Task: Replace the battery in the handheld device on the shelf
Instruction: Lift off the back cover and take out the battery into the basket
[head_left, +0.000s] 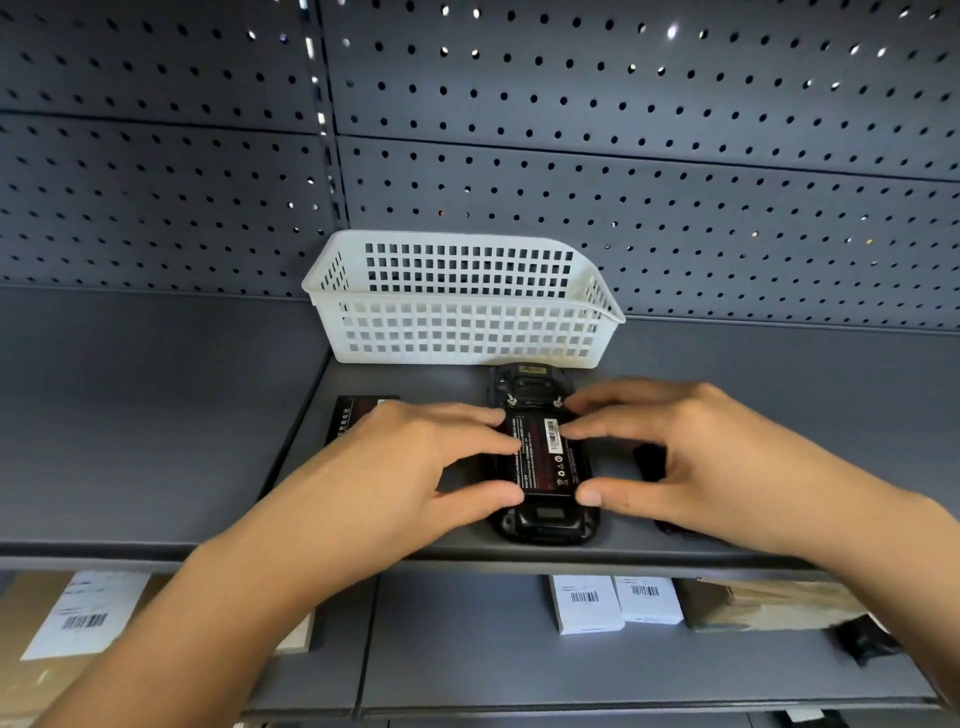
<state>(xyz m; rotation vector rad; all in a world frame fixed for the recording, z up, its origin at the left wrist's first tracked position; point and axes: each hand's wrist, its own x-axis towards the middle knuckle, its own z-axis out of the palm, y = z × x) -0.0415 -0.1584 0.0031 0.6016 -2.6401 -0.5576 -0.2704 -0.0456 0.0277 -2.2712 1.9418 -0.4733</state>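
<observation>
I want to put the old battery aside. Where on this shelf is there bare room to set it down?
Bare shelf lies left of the dark box and the white basket, and on the far right beyond the right hand. It is crowded in the middle, where both hands press the battery into the handheld device.

Dim, even light; wide-angle edge distortion.

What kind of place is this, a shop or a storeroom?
Probably a stockroom: grey metal shelving backed by pegboard, barcode-labelled boxes on the shelf below, and a white plastic basket.
</observation>
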